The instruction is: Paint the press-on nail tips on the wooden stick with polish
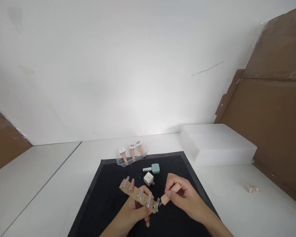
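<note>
Our right hand point(185, 196) pinches a peach brush cap point(171, 193) between thumb and fingers, its thin brush pointing down toward our left hand point(133, 210). That left hand grips a wooden strip point(135, 190) near its right end, thumb on the near side and fingers on the far side, so the strip slants away up and to the left of it. We count five nail tips standing along the strip; the clear nail tip point(158, 204) at the end closest to the right hand is right by the brush, though we cannot tell whether the two touch. Second from the far end, we see a pink nail tip point(132, 185) with a small red mark.

Just beyond the left hand, a white bottle point(148, 178) lies on its side without its cap, neck toward the right hand. Behind it, farther from both hands, lies a teal bottle point(155, 168) with a silver cap. Well past the left hand, we find a clear tray point(129, 162) holding three peach-capped bottles point(132, 146). Under both hands spreads a black mat point(102, 197); beyond the right hand, off to its right, sits a translucent box point(224, 155).
</note>
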`<state>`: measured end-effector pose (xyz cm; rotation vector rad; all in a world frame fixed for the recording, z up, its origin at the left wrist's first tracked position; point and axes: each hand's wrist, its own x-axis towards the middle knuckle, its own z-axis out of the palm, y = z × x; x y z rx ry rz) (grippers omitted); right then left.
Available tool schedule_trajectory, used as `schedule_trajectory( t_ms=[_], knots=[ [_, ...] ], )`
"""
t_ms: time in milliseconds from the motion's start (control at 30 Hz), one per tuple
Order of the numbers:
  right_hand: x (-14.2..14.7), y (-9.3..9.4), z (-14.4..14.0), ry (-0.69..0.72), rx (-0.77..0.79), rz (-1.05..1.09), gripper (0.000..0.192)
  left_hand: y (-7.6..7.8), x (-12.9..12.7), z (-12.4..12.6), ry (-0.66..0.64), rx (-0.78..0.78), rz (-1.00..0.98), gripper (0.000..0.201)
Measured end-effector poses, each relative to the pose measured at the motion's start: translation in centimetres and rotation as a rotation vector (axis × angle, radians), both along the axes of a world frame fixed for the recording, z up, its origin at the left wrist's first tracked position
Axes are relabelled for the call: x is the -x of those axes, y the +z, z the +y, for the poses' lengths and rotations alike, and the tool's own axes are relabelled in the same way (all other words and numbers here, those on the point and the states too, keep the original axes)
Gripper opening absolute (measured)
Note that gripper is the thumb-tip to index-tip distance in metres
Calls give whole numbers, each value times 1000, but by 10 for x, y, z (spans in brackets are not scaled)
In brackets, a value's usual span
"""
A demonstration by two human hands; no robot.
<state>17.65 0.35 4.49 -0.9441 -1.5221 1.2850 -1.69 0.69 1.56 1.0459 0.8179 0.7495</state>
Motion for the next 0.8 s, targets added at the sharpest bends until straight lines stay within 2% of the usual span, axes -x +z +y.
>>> schedule_trajectory(
  t_ms=[300,500,567,667,800],
  knots=[
    [0,-3,3,-86,20,64,18,-4,0,1,9,-4,-8,26],
    [-3,-10,11,-299,121,282,23,-4,5,1,37,72,-91,24],
    [-4,-10,14,-301,205,247,27,-2,6,1,87,117,-138,20],
    [-4,-14,19,-220,276,128,24,-1,6,4,168,170,-203,19],
    [-2,-26,20,-210,157,-124,12,-1,7,9,207,194,-244,16]
  ],
)
